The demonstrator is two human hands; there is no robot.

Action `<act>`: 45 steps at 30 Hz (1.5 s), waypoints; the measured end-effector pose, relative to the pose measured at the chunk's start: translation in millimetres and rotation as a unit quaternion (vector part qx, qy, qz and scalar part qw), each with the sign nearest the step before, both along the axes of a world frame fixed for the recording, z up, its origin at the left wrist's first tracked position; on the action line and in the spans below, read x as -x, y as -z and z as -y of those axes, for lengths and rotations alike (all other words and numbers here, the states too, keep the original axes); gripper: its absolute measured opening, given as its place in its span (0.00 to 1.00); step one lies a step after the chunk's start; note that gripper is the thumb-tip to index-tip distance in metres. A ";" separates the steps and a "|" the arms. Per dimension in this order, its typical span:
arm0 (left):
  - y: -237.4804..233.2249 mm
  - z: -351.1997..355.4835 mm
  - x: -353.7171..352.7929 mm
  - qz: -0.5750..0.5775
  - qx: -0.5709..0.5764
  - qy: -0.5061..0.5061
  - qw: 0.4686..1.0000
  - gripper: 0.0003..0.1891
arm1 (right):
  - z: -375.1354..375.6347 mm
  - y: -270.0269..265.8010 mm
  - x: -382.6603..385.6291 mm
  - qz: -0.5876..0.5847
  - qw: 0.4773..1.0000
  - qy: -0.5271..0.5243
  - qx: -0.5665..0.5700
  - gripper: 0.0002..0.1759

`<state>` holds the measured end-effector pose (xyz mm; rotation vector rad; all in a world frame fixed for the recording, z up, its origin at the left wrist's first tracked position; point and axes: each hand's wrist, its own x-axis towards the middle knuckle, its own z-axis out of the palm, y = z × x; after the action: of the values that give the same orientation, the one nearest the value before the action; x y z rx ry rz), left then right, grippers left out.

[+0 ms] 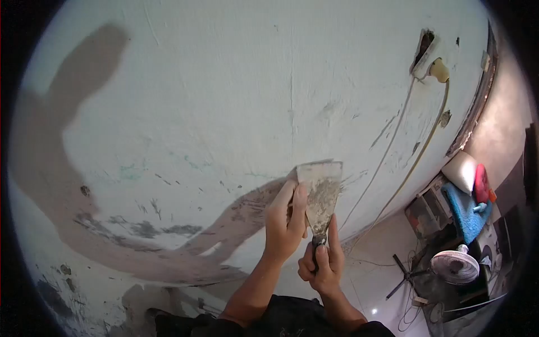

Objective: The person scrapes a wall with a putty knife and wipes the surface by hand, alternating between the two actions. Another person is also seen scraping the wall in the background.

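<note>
On the wall [224, 101], left hand [285, 222] and right hand [323, 264] both clasp the putty knife [321, 194]; held too steep, it may gouge the surface.

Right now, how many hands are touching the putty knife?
2. The left hand lies with its fingers on the blade of the putty knife, against the wall; the right hand grips the handle below it. No other hand is in view.

Even, cool light falls on the wall [224, 112], casting a soft grey shadow at the left. Strong fisheye bending leaves black corners; the lower right is dim.
</note>
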<state>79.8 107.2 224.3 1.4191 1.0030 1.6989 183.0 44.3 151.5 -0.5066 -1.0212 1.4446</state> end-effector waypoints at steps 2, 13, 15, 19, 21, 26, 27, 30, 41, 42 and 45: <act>-17.8 1.4 -0.6 0.000 -0.007 -0.012 1.000 0.14 | -1.1 -12.7 7.0 -0.036 0.999 0.019 -0.021 0.38; 16.6 15.1 3.6 -0.012 0.030 0.009 0.999 0.15 | 11.4 14.7 -3.8 -0.012 1.000 -0.010 0.003 0.37; 12.1 8.9 5.3 -0.011 0.012 -0.001 1.000 0.15 | 5.0 4.6 -3.1 -0.001 1.000 -0.014 -0.004 0.36; 12.5 5.8 7.8 -0.015 0.005 0.000 1.000 0.14 | 2.1 10.9 0.8 -0.015 1.000 -0.015 -0.005 0.38; 11.0 6.8 7.8 -0.013 0.013 0.000 1.000 0.15 | 3.9 9.7 1.1 -0.013 1.000 -0.012 0.000 0.38; 7.9 6.8 5.7 0.007 0.028 0.008 1.000 0.15 | 4.5 5.3 -6.8 0.018 1.000 -0.017 -0.008 0.36; 6.5 8.3 5.1 0.010 0.038 0.022 0.999 0.15 | 8.4 3.2 -7.9 0.004 1.000 -0.023 0.010 0.36; 2.2 2.7 -0.7 0.016 0.031 0.024 0.999 0.15 | 0.7 -1.6 -8.5 -0.008 1.000 -0.010 0.006 0.37; 5.5 3.6 -1.8 0.006 0.014 -0.008 1.000 0.15 | -1.3 0.5 -10.3 0.008 1.000 -0.003 -0.011 0.38; 4.1 2.1 -3.1 0.025 0.011 -0.009 1.000 0.14 | -4.2 -1.6 -11.9 0.026 1.000 -0.001 -0.009 0.38; 4.1 9.4 -3.2 0.044 0.020 -0.017 0.999 0.14 | 2.3 -1.0 -13.8 0.029 0.999 -0.015 0.009 0.38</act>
<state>83.0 97.8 220.2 1.2976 1.0127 1.7405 196.8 42.0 152.5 -0.5498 -1.0669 1.4739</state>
